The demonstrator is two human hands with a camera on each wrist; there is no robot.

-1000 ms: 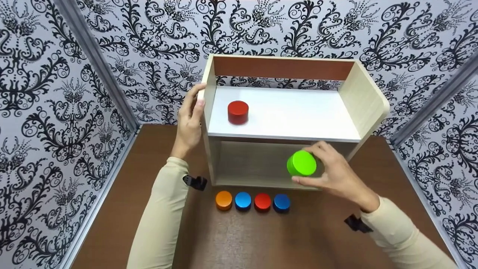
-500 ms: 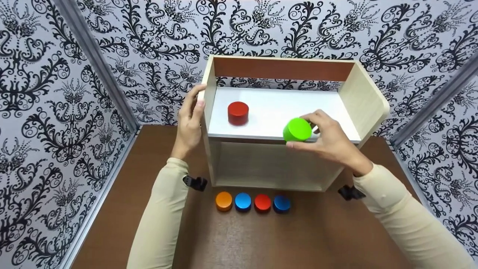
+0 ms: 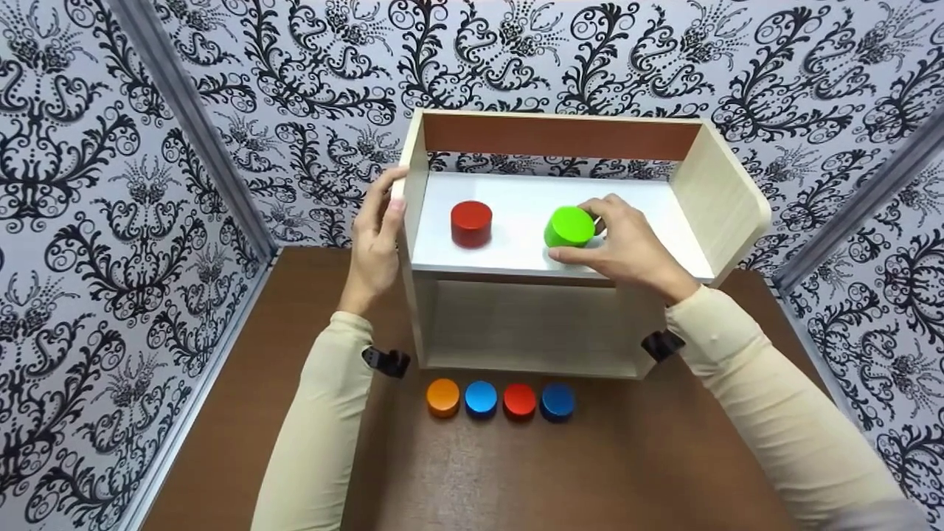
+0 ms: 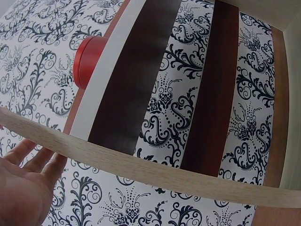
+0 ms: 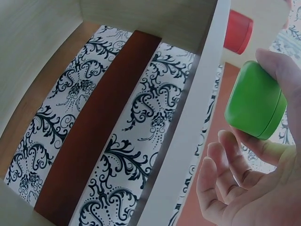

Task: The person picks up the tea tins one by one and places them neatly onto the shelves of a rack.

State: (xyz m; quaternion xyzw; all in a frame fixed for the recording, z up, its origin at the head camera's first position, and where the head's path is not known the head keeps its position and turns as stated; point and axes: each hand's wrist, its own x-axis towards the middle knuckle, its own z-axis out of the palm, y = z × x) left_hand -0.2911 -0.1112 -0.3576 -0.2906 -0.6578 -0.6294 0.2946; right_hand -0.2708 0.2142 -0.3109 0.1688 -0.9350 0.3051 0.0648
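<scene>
My right hand (image 3: 623, 240) pinches a bright green round container (image 3: 571, 225) between thumb and fingers, over the white top shelf (image 3: 516, 254). In the right wrist view a seam runs around this green container (image 5: 254, 101), and the other fingers are bent loosely below it. My left hand (image 3: 376, 240) grips the front edge of the left side panel (image 3: 413, 173) of the wooden shelf unit. The left wrist view shows its fingers (image 4: 30, 157) reaching behind that panel. A red round container (image 3: 470, 223) stands on the top shelf, left of the green one.
On the brown table (image 3: 472, 472), before the unit, stands a row of small round containers: orange (image 3: 442, 398), light blue (image 3: 481, 400), red (image 3: 519, 402) and dark blue (image 3: 557, 402). A right side panel (image 3: 726, 195) and reddish back strip (image 3: 560, 136) bound the shelf. Patterned walls enclose the table.
My right hand has raised the green container from in front of the lower compartment, up and leftward over the top shelf. The left hand stays on the side panel.
</scene>
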